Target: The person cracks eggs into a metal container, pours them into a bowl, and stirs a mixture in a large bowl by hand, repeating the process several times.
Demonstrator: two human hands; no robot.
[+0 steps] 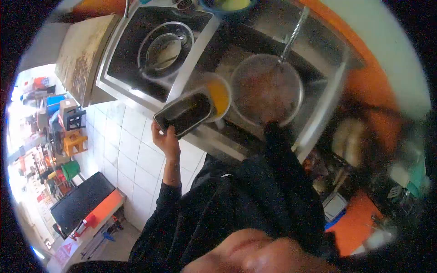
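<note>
My left hand (166,142) grips the near end of a rectangular metal pan (165,119), with the thumb over its rim. The pan is tilted and its inside looks dark. Its far end overlaps a pale round tub (210,78) with something yellow-orange inside. On the other side, my right sleeve reaches the near rim of a large round metal bowl (296,107) in the sink. The bowl's contents look brownish and blurred. My right hand is mostly hidden at that rim, and its fingers cannot be made out.
A flexible metal tap hose (297,32) hangs over the bowl. In the left sink basin (123,61) lie a clear round lid and a smaller dish. A blue-rimmed basin (227,10) stands behind. Orange surfaces with clutter (359,223) are at the right; white floor tiles (129,145) lie left.
</note>
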